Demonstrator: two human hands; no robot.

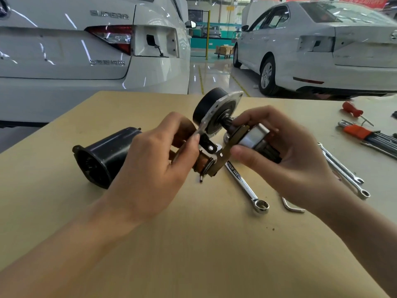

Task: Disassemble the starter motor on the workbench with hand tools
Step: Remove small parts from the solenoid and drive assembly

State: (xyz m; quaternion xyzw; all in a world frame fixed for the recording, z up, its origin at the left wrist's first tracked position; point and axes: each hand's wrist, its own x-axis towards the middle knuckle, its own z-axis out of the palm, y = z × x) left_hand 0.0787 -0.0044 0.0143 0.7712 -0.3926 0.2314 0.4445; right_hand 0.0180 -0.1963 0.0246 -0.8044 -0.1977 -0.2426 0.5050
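- Two white cars behind the counter: one at left (pixel 86 50) with its tail lamp showing, one at right (pixel 322 50) seen from the rear quarter.
- Counter (pixel 193 244), tan top, carries the parts and tools.
- Black housing (pixel 103 155) lies on its side at left on the counter, open mouth toward the camera.
- Starter (pixel 217 117) held above the counter centre, between both hands, tilted; black drum end points away, grey flange plate faces the right hand, shaft runs from the plate toward that hand.
- Left hand (pixel 150 168) grips the flange's lower tab; thumb pressed on its edge, fingers curled behind it.
- Right hand (pixel 285 160) is closed around the silver-and-black end piece (pixel 255 136) on the shaft, thumb under, fingers over.
- Copper-coloured part (pixel 204 163) shows below the tab, between the hands; detail unclear.
- Wrench (pixel 245 186) flat on the counter under the hands, ring end nearest the camera.
- Two more wrenches (pixel 343 171) to the right, side by side.
- Hex-key set (pixel 365 134) in an orange holder, far right.
- Red-handled screwdriver (pixel 353 109) behind it.
- Bent hex key (pixel 290 206) near the right wrist.
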